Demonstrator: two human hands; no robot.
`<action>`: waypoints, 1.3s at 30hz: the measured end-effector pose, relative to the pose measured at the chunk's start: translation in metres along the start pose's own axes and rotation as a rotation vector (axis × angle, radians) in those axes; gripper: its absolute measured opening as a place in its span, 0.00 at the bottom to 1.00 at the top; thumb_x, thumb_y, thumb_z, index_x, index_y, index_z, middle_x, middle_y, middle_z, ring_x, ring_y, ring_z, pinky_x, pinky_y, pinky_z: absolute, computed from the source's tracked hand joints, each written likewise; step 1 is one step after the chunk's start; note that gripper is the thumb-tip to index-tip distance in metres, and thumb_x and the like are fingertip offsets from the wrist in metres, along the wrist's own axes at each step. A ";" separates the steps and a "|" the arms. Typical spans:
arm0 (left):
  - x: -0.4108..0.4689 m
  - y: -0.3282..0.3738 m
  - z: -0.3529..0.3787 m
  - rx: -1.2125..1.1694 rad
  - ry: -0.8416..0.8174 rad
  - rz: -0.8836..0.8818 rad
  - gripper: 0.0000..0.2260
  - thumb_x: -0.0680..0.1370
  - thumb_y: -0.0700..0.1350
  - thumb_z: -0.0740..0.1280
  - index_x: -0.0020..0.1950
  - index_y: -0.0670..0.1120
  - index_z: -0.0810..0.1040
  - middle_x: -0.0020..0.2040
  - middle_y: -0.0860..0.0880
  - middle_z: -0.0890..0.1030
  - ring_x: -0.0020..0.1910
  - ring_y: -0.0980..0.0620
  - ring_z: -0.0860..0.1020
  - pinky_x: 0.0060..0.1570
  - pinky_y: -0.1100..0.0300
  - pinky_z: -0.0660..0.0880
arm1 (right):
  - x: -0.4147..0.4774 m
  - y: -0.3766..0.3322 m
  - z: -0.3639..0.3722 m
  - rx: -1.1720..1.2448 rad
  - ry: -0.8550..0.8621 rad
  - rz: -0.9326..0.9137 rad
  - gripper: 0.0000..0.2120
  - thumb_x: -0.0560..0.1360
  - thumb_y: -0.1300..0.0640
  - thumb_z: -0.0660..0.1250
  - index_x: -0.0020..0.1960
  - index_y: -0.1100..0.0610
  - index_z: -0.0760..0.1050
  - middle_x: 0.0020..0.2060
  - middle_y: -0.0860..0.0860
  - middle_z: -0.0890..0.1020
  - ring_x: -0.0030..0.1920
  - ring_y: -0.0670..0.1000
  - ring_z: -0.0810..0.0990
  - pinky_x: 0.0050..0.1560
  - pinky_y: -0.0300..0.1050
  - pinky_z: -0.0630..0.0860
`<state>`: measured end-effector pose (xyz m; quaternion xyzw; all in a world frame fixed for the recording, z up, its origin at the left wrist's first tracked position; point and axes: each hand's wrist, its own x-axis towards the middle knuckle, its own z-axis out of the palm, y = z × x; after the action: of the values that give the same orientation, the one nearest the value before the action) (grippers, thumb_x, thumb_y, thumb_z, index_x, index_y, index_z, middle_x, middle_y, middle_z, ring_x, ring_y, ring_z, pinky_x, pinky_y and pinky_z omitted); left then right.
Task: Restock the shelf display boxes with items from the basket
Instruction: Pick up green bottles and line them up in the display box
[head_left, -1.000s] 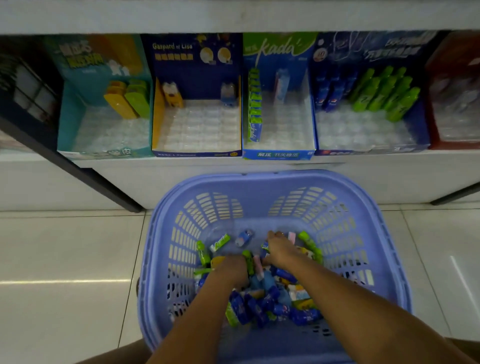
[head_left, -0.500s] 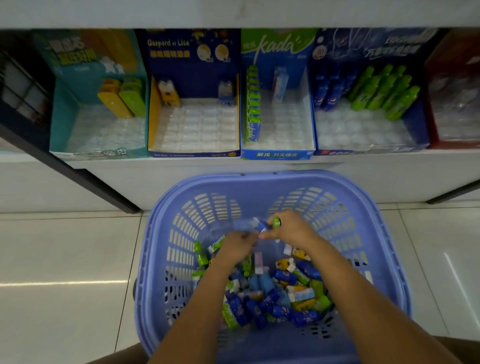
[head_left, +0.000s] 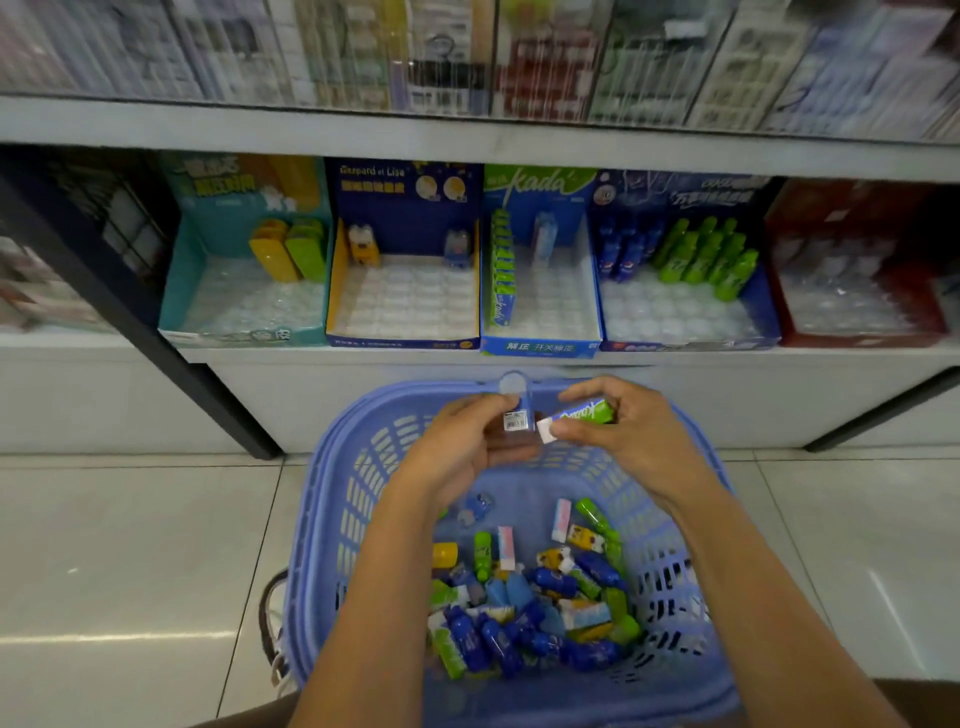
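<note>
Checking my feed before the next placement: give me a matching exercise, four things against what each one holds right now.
Things: 1 left hand; 2 right hand; 3 Kada box; 4 teal box.
Contents: A yellow and green items at its back; B clear pack; C green row along its left wall; D green-and-white stick.
Pairs: 1-B; 2-D; 3-C; 4-A.

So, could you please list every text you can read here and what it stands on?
"Gaspard et Lisa": dark blue box header.
"kada": light blue box header.
"解压 开关橡皮": that box's front.
Too blurred: teal box, bottle box, red box, barcode label on left hand's clear packet, right hand's green item.
</note>
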<state>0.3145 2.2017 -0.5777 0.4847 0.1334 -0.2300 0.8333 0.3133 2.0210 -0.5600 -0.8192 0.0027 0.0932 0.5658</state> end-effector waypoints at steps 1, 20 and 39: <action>-0.004 0.005 0.002 0.010 -0.025 -0.003 0.06 0.80 0.39 0.61 0.48 0.39 0.77 0.42 0.41 0.85 0.40 0.46 0.85 0.37 0.58 0.80 | 0.001 -0.004 0.000 -0.004 0.036 -0.014 0.15 0.61 0.51 0.79 0.45 0.48 0.80 0.29 0.47 0.81 0.30 0.45 0.78 0.33 0.36 0.75; -0.008 0.023 -0.013 -0.040 0.254 0.266 0.05 0.79 0.40 0.65 0.45 0.39 0.78 0.47 0.37 0.83 0.42 0.46 0.84 0.42 0.61 0.81 | 0.079 -0.071 0.024 -0.474 0.193 -0.448 0.11 0.74 0.58 0.70 0.55 0.58 0.80 0.44 0.50 0.82 0.41 0.42 0.77 0.45 0.22 0.70; -0.008 0.024 -0.002 0.338 0.430 0.519 0.06 0.73 0.41 0.73 0.46 0.48 0.79 0.43 0.49 0.84 0.43 0.53 0.81 0.41 0.64 0.78 | 0.054 -0.060 0.037 -0.485 0.266 -0.464 0.19 0.75 0.48 0.67 0.65 0.51 0.72 0.53 0.49 0.73 0.38 0.46 0.75 0.40 0.33 0.73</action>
<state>0.3206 2.2159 -0.5571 0.6704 0.1383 0.0770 0.7250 0.3671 2.0826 -0.5259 -0.9134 -0.1317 -0.1473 0.3559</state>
